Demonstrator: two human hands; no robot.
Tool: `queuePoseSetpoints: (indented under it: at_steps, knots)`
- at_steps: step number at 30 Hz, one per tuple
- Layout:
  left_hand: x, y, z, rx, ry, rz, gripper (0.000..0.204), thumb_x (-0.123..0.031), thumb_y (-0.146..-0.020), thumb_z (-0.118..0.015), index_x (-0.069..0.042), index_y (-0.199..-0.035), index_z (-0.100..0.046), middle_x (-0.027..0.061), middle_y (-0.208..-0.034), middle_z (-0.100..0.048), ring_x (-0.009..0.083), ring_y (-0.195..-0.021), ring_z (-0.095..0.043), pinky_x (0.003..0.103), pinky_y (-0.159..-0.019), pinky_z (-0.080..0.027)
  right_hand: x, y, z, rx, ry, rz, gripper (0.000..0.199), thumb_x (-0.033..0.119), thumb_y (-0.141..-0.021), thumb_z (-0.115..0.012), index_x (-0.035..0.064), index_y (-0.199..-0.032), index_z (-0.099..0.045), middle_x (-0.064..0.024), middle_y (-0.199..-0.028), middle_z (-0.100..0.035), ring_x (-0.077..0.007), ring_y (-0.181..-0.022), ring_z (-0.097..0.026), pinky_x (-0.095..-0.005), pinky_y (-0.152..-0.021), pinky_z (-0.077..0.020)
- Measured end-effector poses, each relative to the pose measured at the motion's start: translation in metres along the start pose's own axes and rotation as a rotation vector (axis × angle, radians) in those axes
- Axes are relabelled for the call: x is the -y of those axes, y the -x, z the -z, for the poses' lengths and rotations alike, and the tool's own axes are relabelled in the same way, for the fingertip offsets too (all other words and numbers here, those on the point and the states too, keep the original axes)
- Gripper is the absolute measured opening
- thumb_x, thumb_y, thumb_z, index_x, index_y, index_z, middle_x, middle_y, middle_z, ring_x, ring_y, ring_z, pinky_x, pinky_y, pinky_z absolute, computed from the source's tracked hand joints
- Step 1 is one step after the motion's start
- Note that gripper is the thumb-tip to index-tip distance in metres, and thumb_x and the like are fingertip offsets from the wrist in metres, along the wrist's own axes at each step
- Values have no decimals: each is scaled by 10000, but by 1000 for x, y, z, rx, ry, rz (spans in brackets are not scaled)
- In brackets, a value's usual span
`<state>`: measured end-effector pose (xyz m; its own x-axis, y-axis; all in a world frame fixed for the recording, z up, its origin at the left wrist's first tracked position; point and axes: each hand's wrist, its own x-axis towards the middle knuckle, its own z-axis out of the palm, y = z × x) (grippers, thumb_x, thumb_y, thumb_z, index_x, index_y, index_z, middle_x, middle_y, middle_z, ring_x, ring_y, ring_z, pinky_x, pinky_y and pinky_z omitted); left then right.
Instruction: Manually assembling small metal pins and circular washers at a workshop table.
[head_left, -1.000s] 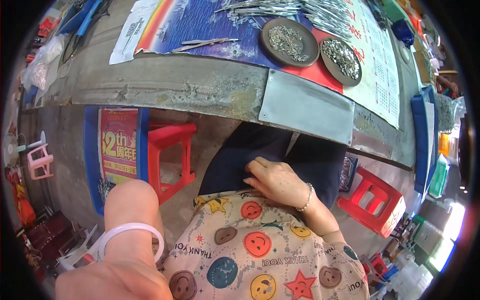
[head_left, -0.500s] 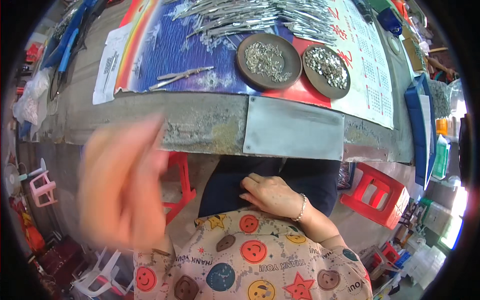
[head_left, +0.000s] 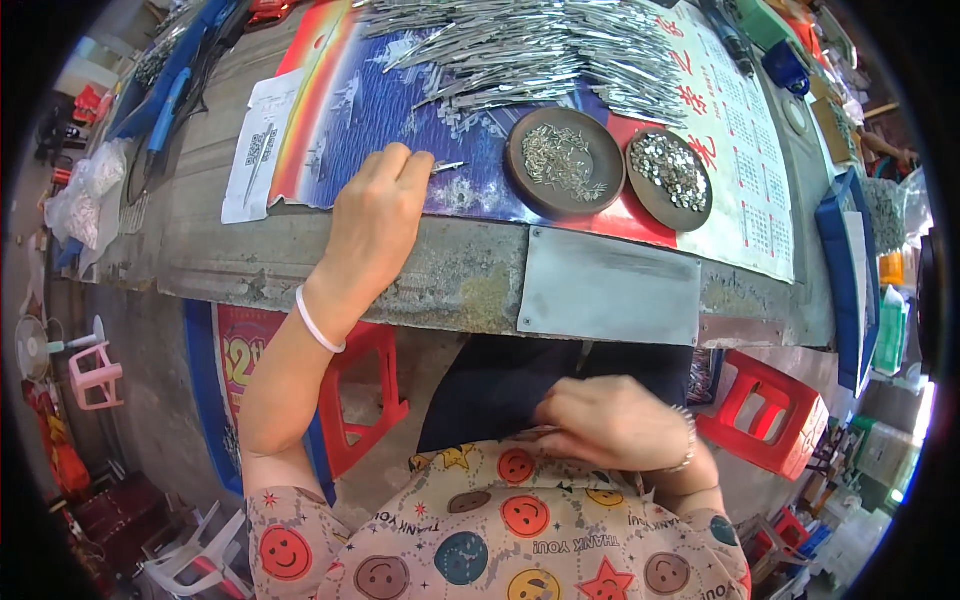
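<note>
My left hand [head_left: 380, 205] is over the blue part of a printed sheet [head_left: 340, 140], its fingers closed around a pair of metal tweezers [head_left: 450, 167]. Only the tweezers' end sticks out beyond the fingers; the rest is hidden under the hand. My right hand [head_left: 612, 422] is low in front of my lap, near the shirt hem, with curled fingers. It is slightly blurred, and what it holds, if anything, cannot be seen. Right of the left hand stands a round brown dish [head_left: 520, 185] of small metal pins. Beside it, a second brown dish [head_left: 690, 218] holds small shiny discs.
A wide heap of thin metal strips [head_left: 540, 50] covers the sheet's far part. A grey metal plate [head_left: 610, 290] is fixed at the table's front edge. Red stools [head_left: 770, 415] stand under the table. A blue tray [head_left: 845, 270] is at the right, a blue-handled tool [head_left: 168, 110] far left.
My left hand has swung from a blur before the table's edge forward onto the tweezers that lay on the sheet. My right hand has moved slightly right and its fingers have curled more.
</note>
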<state>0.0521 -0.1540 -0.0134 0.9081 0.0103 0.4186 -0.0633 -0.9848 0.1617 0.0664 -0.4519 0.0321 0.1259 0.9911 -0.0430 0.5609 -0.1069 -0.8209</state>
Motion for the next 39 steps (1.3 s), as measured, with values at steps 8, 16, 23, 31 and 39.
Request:
queuePoseSetpoints:
  at_steps: [8,16,23,31,39]
  knots:
    - [-55,32,49,-333,792,236,236,25,-908,-470,39,-1114,-585,99,-920,-567,137,-702,-568,241,-611,-453,-52,-79,86,-490,709,-130,145,112,-823,-608,34,-903,-516,-143,-930,-568,-336,-840,-594,-437,-708,-453]
    - [-128,100,30,18,1479,527,288,39,-919,-511,61,-1204,-547,34,-921,-490,54,-695,-469,176,-613,-385,-91,-111,91,-390,826,-272,83,64,-786,-574,26,-847,-533,-140,-854,-606,-340,-837,-609,-450,-726,-470]
    - [-145,113,27,109,1624,588,302,-3,-936,-516,56,-1231,-532,33,-950,-490,45,-707,-486,178,-602,-403,-86,-103,100,-536,494,-214,98,70,-807,-566,-22,-839,-557,-217,-771,-614,-388,-774,-602,-455,-695,-467]
    - [-154,106,27,161,1698,639,282,-76,-987,-446,36,-1233,-526,58,-935,-562,53,-657,-493,184,-590,-418,-97,-90,108,-681,250,-161,173,136,-844,-598,-38,-847,-599,-232,-746,-618,-389,-717,-606,-423,-647,-463]
    - [-155,97,25,176,1649,588,262,-78,-979,-475,19,-1211,-548,51,-901,-583,37,-643,-486,171,-572,-405,-72,-68,103,-613,78,-200,185,136,-904,-574,-45,-941,-575,-99,-751,-571,-126,-694,-513,-277,-644,-440]
